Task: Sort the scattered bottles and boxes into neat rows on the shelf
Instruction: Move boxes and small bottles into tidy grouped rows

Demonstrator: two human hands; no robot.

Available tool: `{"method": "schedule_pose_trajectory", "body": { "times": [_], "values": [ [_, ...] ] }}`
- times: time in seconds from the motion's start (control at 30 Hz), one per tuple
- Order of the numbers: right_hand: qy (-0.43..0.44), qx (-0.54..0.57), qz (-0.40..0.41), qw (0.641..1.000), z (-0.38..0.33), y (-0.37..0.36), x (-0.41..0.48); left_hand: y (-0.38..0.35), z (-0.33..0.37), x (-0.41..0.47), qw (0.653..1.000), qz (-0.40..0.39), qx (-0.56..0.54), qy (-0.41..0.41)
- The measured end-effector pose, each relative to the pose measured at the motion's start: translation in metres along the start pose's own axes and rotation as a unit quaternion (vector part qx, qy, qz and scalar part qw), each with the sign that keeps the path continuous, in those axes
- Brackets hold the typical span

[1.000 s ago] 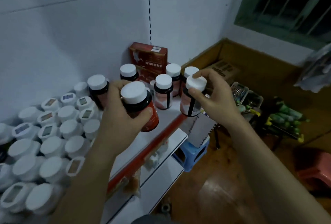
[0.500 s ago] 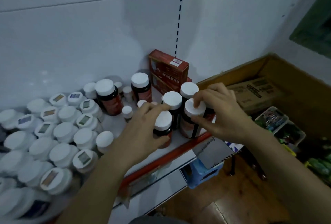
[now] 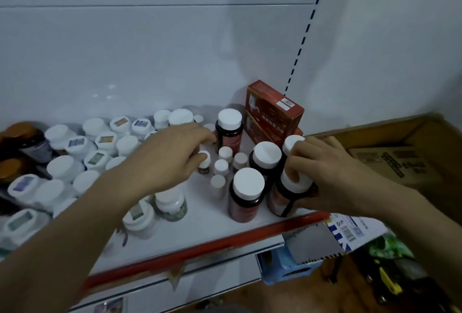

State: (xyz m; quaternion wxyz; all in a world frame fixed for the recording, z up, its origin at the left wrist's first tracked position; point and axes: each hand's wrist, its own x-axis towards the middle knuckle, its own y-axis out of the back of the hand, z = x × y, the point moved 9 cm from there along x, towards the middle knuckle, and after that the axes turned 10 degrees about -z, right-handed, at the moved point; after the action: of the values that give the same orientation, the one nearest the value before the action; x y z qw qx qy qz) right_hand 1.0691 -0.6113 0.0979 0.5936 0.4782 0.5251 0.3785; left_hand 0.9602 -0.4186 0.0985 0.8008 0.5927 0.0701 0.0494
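Right hand (image 3: 332,172) gripping white-capped brown bottle (image 3: 280,200) in front of red box (image 3: 273,112), left hand (image 3: 170,157) pinching small white-capped vial (image 3: 205,162) left of it

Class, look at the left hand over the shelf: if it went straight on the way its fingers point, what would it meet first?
Probably the small white-capped bottle right at the fingertips of the left hand; whether they already touch it is unclear. Behind it stands the tall dark bottle.
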Motion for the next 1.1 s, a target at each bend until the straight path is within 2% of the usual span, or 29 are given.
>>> {"method": "schedule_pose_trajectory", "body": {
  "times": [0.07, 0.17, 0.2, 0.23, 0.3, 0.37, 0.43, 0.53, 0.67, 0.73, 0.8, 0.9, 0.97, 1.03, 1.1],
  "values": [
    [0.018, 0.039, 0.018, 0.999, 0.003, 0.013, -0.002, -0.008, -0.002, 0.014, 0.998, -0.032, 0.048, -0.003],
    [0.048, 0.096, 0.154, 0.982, 0.013, 0.069, 0.016, -0.025, -0.007, 0.031, 0.989, -0.084, 0.123, 0.005],
    [0.027, 0.087, 0.162, 0.982, 0.019, 0.082, 0.034, -0.032, -0.01, 0.036, 0.983, -0.107, 0.147, 0.013],
    [-0.009, 0.073, 0.131, 0.989, 0.025, 0.088, 0.058, -0.038, -0.012, 0.039, 0.978, -0.129, 0.161, 0.019],
    [-0.076, 0.038, -0.019, 0.996, 0.029, 0.074, 0.108, -0.049, -0.014, 0.042, 0.973, -0.159, 0.163, 0.021],
    [-0.096, 0.025, -0.173, 0.98, 0.026, 0.043, 0.141, -0.057, -0.013, 0.043, 0.971, -0.177, 0.158, 0.012],
    [-0.115, 0.018, -0.261, 0.958, 0.024, 0.016, 0.156, -0.058, -0.015, 0.04, 0.975, -0.176, 0.133, 0.006],
    [-0.151, 0.007, -0.312, 0.938, 0.029, -0.013, 0.164, -0.035, -0.021, 0.029, 0.992, -0.12, 0.044, 0.004],
    [-0.198, 0.017, -0.304, 0.932, 0.035, -0.018, 0.164, 0.005, -0.031, 0.004, 0.996, -0.004, -0.09, -0.003],
    [-0.213, 0.016, -0.264, 0.941, 0.037, -0.003, 0.159, 0.012, -0.034, -0.007, 0.987, 0.029, -0.157, -0.005],
    [-0.244, 0.05, -0.19, 0.95, 0.043, 0.022, 0.148, 0.012, -0.041, -0.015, 0.97, 0.058, -0.238, -0.001],
    [-0.293, 0.121, -0.043, 0.948, 0.051, 0.065, 0.114, 0.011, -0.051, -0.024, 0.92, 0.112, -0.374, -0.002],
    [-0.293, 0.183, 0.072, 0.936, 0.045, 0.084, 0.082, 0.012, -0.055, -0.029, 0.882, 0.143, -0.448, -0.015],
    [-0.278, 0.271, 0.193, 0.901, 0.028, 0.09, 0.049, 0.016, -0.057, -0.034, 0.843, 0.162, -0.512, -0.026],
    [-0.239, 0.405, 0.314, 0.825, 0.002, 0.084, 0.017, 0.023, -0.059, -0.044, 0.799, 0.175, -0.575, -0.031]
  ]
}}
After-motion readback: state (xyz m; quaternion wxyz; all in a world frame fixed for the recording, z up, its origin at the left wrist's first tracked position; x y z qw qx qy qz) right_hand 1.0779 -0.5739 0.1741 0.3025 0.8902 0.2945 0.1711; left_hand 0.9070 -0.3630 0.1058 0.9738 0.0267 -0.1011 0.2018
